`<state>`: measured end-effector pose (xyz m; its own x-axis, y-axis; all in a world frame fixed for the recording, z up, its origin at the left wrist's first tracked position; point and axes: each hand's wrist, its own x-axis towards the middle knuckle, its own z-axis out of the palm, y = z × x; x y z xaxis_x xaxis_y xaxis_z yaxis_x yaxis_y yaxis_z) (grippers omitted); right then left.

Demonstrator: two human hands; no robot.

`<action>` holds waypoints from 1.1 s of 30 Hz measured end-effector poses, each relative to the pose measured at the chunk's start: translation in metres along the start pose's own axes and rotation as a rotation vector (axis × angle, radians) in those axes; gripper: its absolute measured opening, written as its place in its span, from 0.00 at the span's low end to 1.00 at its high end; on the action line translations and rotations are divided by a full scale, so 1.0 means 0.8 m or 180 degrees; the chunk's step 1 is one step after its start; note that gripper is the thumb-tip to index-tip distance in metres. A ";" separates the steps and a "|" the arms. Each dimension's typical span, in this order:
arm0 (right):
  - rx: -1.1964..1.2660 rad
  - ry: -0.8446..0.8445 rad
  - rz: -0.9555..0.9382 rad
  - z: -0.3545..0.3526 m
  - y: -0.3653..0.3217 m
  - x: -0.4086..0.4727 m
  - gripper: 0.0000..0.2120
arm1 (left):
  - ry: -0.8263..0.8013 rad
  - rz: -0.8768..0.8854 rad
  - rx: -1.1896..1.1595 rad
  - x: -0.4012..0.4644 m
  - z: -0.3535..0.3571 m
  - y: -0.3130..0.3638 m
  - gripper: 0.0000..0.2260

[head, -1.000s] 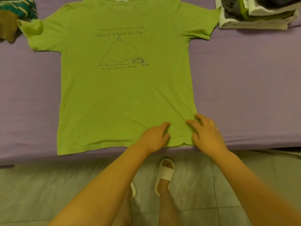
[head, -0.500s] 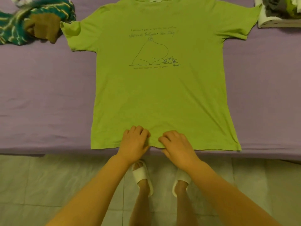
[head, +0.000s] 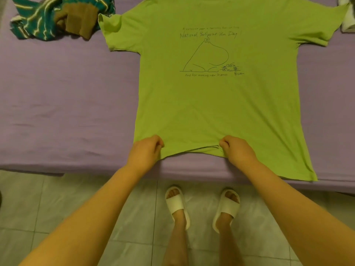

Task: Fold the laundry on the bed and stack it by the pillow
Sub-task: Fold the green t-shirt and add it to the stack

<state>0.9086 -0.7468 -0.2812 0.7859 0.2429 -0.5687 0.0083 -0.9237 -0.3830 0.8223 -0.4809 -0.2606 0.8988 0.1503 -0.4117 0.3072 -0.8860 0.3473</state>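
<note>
Your green T-shirt [head: 217, 104] lies spread face up on the bed [head: 63, 104], over its purple sheet, with the neck end far from you and the hem toward you at the bed's near edge. The printed line drawing and handwriting sit on the chest, reading the right way up from where you stand. Your left hand [head: 145, 151] has its fingers curled round the hem near the shirt's left corner, and your right hand [head: 237, 150] pinches the hem nearer the middle; between them the hem is drawn up off the sheet's edge into a shallow arch, with small creases bunched at your right fingers. The hem's right corner still lies flat, at the bed's edge. Both sleeves are spread out to the sides. Near the left sleeve, at the far left of the bed, sits a crumpled teal striped garment [head: 38, 20] with a brown cloth [head: 80, 20] on it. A white folded edge [head: 347, 25] shows at the far right. Below, your feet in white slippers [head: 177, 206] stand on the tiled floor [head: 63, 212].
</note>
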 end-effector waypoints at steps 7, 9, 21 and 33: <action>-0.1271 0.0048 -0.1454 0.019 -0.031 -0.024 0.30 | 0.0433 -0.1464 -0.0187 0.001 0.005 -0.007 0.27; -0.1365 0.0151 -0.1638 0.025 -0.039 -0.021 0.26 | 0.0394 -0.1830 -0.0767 0.000 0.002 -0.010 0.33; -0.0087 -0.0241 -0.1253 0.026 -0.058 -0.014 0.16 | 0.0021 -0.2230 -0.3552 -0.016 -0.034 -0.036 0.05; -0.0250 -0.1418 -0.0899 0.028 -0.107 -0.037 0.17 | -0.0338 -0.1771 -0.1162 -0.016 -0.058 -0.057 0.14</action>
<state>0.8710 -0.6680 -0.2476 0.4076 0.5718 -0.7120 0.2413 -0.8194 -0.5199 0.8114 -0.4218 -0.2327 0.5462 0.4811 -0.6858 0.8184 -0.4812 0.3142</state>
